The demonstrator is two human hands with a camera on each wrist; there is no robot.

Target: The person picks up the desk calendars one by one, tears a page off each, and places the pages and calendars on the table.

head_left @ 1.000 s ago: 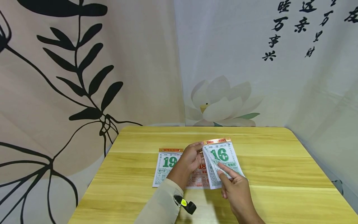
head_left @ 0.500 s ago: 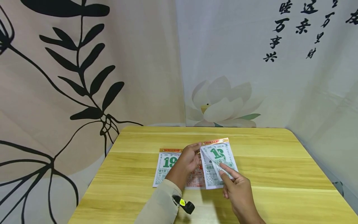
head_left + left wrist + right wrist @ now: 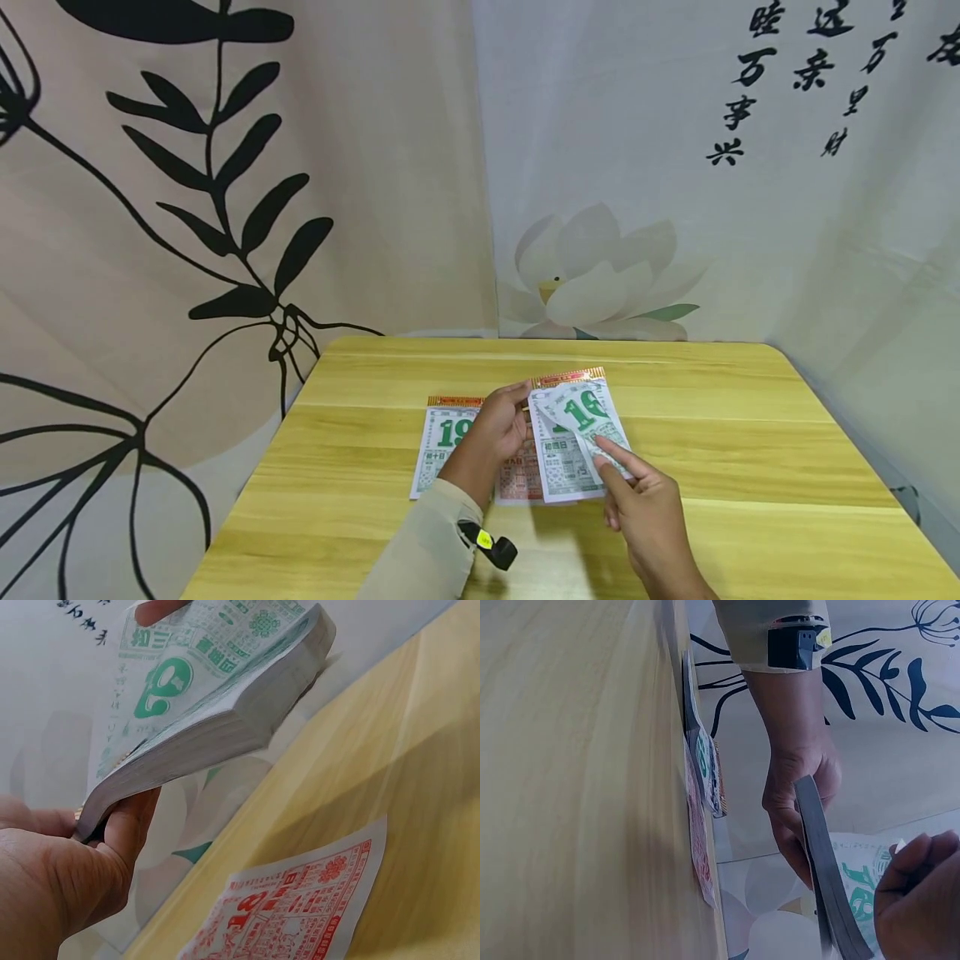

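Observation:
A thick tear-off calendar pad (image 3: 557,483) with a red and gold top band is held above the table. My left hand (image 3: 495,429) grips its upper left edge; the left wrist view shows thumb and fingers (image 3: 129,832) on either side of the bound end. Between thumb and index finger, my right hand (image 3: 651,508) pinches the green "16" sheet (image 3: 583,410). That sheet bends up from the pad and bares another green-printed page under it. Its top still meets the band. In the right wrist view the pad's grey page edges (image 3: 831,877) face the camera.
Another calendar pad (image 3: 430,446) showing a green "19" lies on the table (image 3: 750,433), partly behind my left forearm. A loose red-printed sheet (image 3: 519,483) lies beside it, below the held pad. A printed curtain (image 3: 390,167) hangs behind the table.
The held pad has shifted a little to the left with my left hand. Its "16" sheet has been peeled further rightward, uncovering more of the page below. My right hand has barely moved.

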